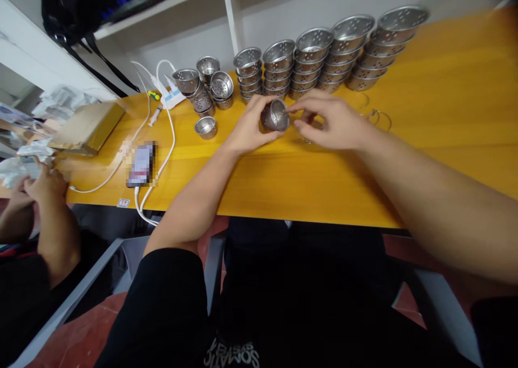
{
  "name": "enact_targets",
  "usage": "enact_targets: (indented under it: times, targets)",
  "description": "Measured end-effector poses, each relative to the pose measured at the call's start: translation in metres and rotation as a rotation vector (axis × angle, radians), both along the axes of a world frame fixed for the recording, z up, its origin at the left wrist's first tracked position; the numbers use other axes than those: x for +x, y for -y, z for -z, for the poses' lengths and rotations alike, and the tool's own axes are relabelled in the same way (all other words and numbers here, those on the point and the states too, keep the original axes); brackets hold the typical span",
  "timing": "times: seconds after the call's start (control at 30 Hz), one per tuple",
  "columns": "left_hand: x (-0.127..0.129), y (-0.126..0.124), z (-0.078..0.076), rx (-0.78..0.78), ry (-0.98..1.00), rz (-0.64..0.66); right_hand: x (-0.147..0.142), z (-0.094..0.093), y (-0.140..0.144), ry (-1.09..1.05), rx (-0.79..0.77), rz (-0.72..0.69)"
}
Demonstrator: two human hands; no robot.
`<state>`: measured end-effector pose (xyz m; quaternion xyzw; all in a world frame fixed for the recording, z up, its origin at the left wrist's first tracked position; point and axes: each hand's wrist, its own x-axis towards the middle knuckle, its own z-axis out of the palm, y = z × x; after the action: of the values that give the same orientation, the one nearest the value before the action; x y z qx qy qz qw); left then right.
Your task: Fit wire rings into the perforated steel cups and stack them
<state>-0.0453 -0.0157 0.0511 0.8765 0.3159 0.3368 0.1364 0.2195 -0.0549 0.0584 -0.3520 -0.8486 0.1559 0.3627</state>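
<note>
My left hand [251,124] is wrapped around a small perforated metal cup [280,115], tipped so that its mouth faces right. At the cup's rim, my right hand [329,121] has its fingers curled together, with the fingertips by the opening. Whatever they pinch is too small to make out. Thin wire rings [382,121] lie on the yellow table to the right of that hand. Left of my left hand, a single perforated cup [206,128] stands upright. Behind my hands rise several tall stacks of the same cups [279,60].
Shorter, uneven cup stacks [208,90] stand left of the tall ones. A phone [141,164] with white cables, a power strip [173,95], a syringe [155,116] and a cardboard box [89,128] occupy the table's left side. Another person's hands [38,187] are at far left.
</note>
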Motion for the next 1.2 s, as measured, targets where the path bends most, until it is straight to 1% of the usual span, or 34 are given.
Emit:
enact_targets:
  times: [0.07, 0.13, 0.2, 0.33, 0.53, 0.6, 0.77, 0.87, 1.03, 1.2]
  targets:
    - [0.003, 0.000, 0.002, 0.006, -0.008, 0.025, -0.011, 0.004, 0.003, 0.025, -0.009, -0.086]
    - [0.004, -0.001, 0.004, -0.001, -0.023, 0.042, -0.016, 0.009, 0.001, 0.069, -0.004, -0.129]
    - [0.004, -0.002, 0.006, -0.013, -0.031, 0.046, -0.016, 0.015, -0.002, 0.087, -0.001, -0.131]
    - [0.005, -0.003, 0.006, -0.033, -0.035, 0.062, -0.013, 0.021, -0.006, 0.049, -0.030, -0.088]
    - [0.005, -0.004, 0.006, -0.061, -0.045, 0.099, -0.014, 0.020, -0.005, 0.077, -0.081, -0.150]
    - [0.003, -0.006, 0.006, -0.068, -0.054, 0.098, -0.013, 0.019, -0.006, 0.053, -0.093, -0.125]
    - [0.002, -0.004, 0.003, -0.065, -0.076, 0.089, -0.010, 0.016, -0.008, -0.029, -0.147, 0.026]
    - [0.006, 0.001, -0.001, -0.073, -0.121, 0.077, -0.009, 0.016, -0.009, -0.063, -0.228, 0.048]
    - [0.010, 0.003, -0.004, -0.057, -0.178, 0.055, -0.009, 0.016, -0.009, -0.185, -0.412, 0.057]
    - [0.011, 0.004, -0.004, -0.080, -0.209, 0.041, -0.009, 0.014, -0.008, -0.158, -0.431, 0.102]
